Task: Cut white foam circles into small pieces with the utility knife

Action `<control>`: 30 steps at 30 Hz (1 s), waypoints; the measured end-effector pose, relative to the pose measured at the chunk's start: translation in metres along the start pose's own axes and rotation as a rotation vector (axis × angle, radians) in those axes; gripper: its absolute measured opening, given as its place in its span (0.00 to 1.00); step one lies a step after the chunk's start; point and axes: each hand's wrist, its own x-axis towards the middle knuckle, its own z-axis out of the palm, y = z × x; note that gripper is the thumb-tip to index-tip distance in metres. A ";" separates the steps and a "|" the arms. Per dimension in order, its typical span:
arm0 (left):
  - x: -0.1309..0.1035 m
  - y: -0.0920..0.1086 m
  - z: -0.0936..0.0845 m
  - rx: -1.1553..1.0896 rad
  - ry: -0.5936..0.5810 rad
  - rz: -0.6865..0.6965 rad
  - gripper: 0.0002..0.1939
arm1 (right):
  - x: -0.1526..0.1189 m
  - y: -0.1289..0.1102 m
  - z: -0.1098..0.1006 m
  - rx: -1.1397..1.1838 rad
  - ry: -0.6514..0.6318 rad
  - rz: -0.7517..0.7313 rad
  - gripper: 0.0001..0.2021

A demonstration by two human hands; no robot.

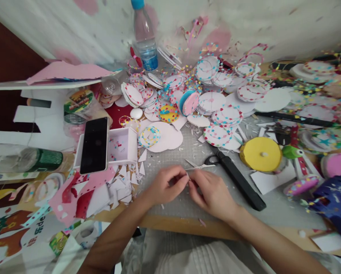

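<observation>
Together, the left hand (pixel 168 185) and right hand (pixel 213 193) pinch a tiny piece (pixel 188 178) between their fingertips, above the near part of the grey mat (pixel 173 161); it is probably pale, though too small to identify. Scissors (pixel 200 166) lie just beyond, left of a long black object (pixel 241 182) and a yellow disc (pixel 261 154).

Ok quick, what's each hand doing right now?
Left hand: pinched closed; any held piece is too small to identify.
Right hand: also pinched, fingertips right by the left's.
</observation>
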 end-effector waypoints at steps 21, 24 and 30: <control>-0.005 -0.008 0.007 0.161 -0.151 0.251 0.09 | -0.004 -0.003 -0.001 0.308 -0.026 -0.044 0.10; -0.005 -0.005 0.006 0.079 -0.154 0.222 0.12 | -0.005 -0.004 -0.002 0.343 -0.008 0.000 0.11; -0.007 -0.005 0.005 -0.038 -0.089 0.131 0.16 | -0.005 -0.004 -0.002 0.352 -0.001 0.052 0.11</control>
